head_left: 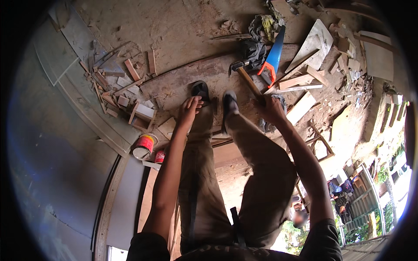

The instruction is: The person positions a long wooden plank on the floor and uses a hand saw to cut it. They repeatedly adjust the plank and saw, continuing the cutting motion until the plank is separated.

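Note:
My right hand (271,108) is wrapped round the wooden handle of a hammer (249,81), whose dark head points away from me. Just beyond the hammer, a handsaw (275,54) with a blue blade and an orange handle leans near a dark crumpled bag (254,53). Above my left shin, close to the shoe, hangs my left hand (190,109). Its fingers are curled together; whatever they may hold is too small or hidden to make out.
Wood offcuts (130,69) litter the dirt floor at left. Paint cans (144,145) stand below them. A pale board (312,43) and wood strips (300,81) lie at right. A long plank (187,71) crosses ahead of my shoes. Another person (299,219) is at lower right.

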Available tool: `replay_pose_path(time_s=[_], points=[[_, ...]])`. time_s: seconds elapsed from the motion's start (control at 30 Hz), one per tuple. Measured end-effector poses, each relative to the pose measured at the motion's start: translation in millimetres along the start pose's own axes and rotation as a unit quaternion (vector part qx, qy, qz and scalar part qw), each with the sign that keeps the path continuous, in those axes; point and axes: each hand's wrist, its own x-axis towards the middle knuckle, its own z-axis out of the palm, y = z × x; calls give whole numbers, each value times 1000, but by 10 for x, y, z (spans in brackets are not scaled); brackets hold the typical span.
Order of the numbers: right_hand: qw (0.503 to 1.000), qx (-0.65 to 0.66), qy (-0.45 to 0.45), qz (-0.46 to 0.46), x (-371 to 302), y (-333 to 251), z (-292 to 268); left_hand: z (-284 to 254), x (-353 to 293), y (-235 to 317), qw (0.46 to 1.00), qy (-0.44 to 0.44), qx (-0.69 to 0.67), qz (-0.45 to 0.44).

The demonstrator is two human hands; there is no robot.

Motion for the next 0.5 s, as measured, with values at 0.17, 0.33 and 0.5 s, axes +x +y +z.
replay_pose_path(time_s=[0.17,0.33,0.5], points=[[994,70,80,-15,-10,350,251,-92,85,61,997,-5,72,-4],[985,36,126,110,-14,1110,847,44,522,36,987,11,129,96],[944,71,225,233,-244,1957,1380,481,822,-86,960,0,243,142]])
